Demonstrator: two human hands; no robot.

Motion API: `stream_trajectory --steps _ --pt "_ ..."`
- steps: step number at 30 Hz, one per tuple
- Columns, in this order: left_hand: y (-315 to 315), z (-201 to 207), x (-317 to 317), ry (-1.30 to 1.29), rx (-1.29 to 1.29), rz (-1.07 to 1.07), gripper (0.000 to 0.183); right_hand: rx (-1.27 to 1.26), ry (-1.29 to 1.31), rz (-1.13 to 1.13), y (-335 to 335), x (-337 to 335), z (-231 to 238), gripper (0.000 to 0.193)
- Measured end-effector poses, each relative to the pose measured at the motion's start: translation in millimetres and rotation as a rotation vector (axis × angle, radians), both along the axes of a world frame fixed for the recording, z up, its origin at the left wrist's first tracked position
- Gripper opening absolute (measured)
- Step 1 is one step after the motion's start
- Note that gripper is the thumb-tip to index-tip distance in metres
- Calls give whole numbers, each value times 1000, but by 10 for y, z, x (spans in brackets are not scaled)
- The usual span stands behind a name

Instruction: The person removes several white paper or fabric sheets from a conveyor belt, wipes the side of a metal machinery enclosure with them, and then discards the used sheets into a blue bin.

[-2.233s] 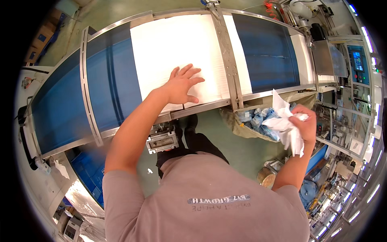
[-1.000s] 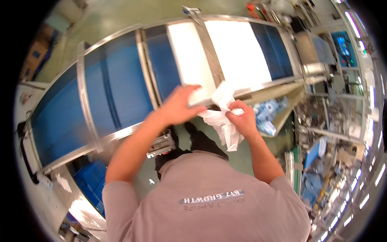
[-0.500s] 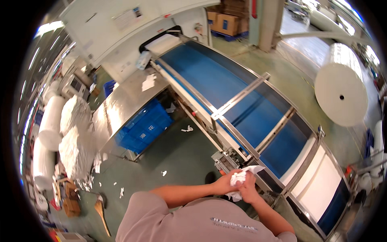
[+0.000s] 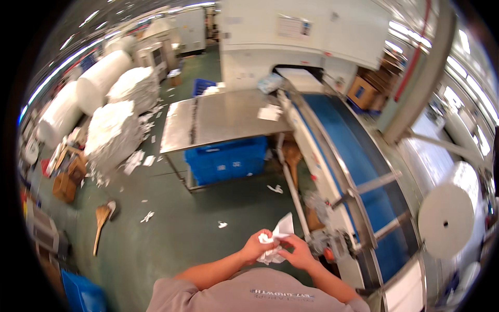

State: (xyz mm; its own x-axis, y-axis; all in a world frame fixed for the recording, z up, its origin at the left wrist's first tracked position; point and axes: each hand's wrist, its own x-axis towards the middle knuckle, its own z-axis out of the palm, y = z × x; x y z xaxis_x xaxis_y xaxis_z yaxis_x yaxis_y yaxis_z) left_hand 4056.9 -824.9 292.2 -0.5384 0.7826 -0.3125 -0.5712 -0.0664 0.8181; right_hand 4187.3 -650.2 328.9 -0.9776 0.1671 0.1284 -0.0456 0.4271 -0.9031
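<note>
A crumpled wad of white paper-like sheet (image 4: pixel 284 226) is held between my two hands, low in the middle of the head view. My left hand (image 4: pixel 253 247) is closed round its bunched left part. On the other side, my right hand (image 4: pixel 298 251) grips the lower right of the wad with thumb and fingers. One flat corner of the sheet sticks up above the hands. Both hands are in front of my body, just left of the conveyor's metal side parts (image 4: pixel 332 242).
A conveyor with a blue belt (image 4: pixel 343 135) runs along the right. Ahead stands a steel table (image 4: pixel 223 117) with a blue crate (image 4: pixel 226 164) under it. White bales (image 4: pixel 112 135), large rolls (image 4: pixel 104 73) and a broom (image 4: pixel 101 223) are at left. Paper scraps (image 4: pixel 148 216) litter the floor.
My view has swung left, so the table and bales sit more centrally. My hands have come away from the conveyor's edge, still holding the crumpled white sheet.
</note>
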Motion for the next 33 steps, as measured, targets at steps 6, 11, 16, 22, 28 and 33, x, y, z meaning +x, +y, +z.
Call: stream_trajectory --steps 6,11,16,22,28,33 --pt "-1765 -35 -1187 312 -371 228 17 48 -266 -93 -616 -1090 -1065 34" --pt "-2903 129 -1825 485 -527 370 18 423 -826 248 -514 -1201 -2710 38" --pt "-3889 -346 -2683 383 -656 669 19 688 -1267 734 -84 -1840 -3434 32" --pt "-5476 -1731 -3253 383 -1420 510 35 1026 -1104 660 -366 -4711 -3762 32" --pt "-6707 -1996 -2607 -125 -1651 258 38 590 -277 647 -3249 -8506 -2334 30" --pt "-6701 -2263 -3377 -408 -1459 742 47 338 -251 728 -4665 -10247 -1178 36"
